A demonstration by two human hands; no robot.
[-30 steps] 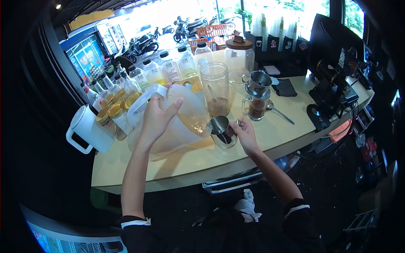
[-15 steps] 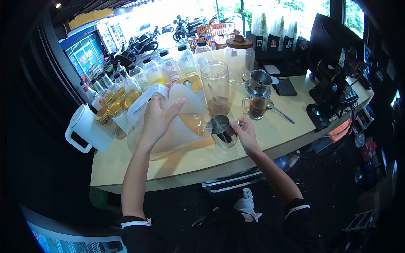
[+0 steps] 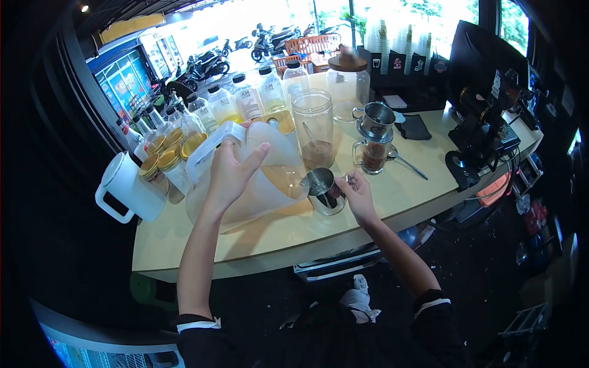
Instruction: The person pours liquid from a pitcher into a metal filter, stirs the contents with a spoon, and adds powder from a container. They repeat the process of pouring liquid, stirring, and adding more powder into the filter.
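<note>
My left hand (image 3: 230, 172) is wrapped round the handle of a large translucent plastic jug (image 3: 245, 205). The jug is tipped to the right, its mouth against the rim of a small metal cup (image 3: 320, 181). Pinched in my right hand (image 3: 359, 197) is that cup's handle. Under the cup stands a clear glass (image 3: 332, 207), partly hidden by it. Just behind is a tall clear container (image 3: 313, 113) with brown contents and a spoon inside. To its right, a metal drip filter (image 3: 375, 122) rests on a glass mug (image 3: 373, 156) holding dark brown liquid.
A white pitcher (image 3: 132, 190) and gold-lidded jars (image 3: 169, 161) stand at left. Black-capped bottles (image 3: 245, 103) line the back, beside a wooden-lidded jar (image 3: 348, 92). A long spoon (image 3: 411, 167), black cloth (image 3: 415, 127) and black monitor (image 3: 485, 73) are at right.
</note>
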